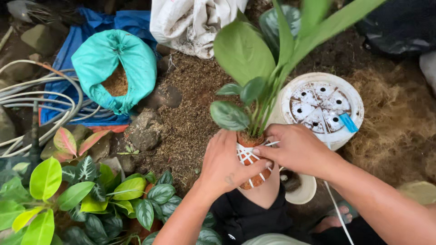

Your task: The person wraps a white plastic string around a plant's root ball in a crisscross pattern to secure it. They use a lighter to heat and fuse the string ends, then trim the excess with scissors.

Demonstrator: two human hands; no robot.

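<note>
Head view, soil ground [190, 113], teal sack [113, 68], upturned white pot [322, 106], hoses [41, 97]

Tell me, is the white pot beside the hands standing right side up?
No. The white pot lies upside down on the soil, its base with round drainage holes facing up, just beyond the right hand.

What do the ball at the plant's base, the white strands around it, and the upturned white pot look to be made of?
Root ball: probably coconut husk or fibre, reddish-brown and matte. Strands: likely plastic strapping, flat, smooth, bright white, criss-crossed over the ball. Upturned pot: moulded plastic, slightly glossy, with drainage holes and ribs in its base. Both hands, left and right, grip the ball.
</note>
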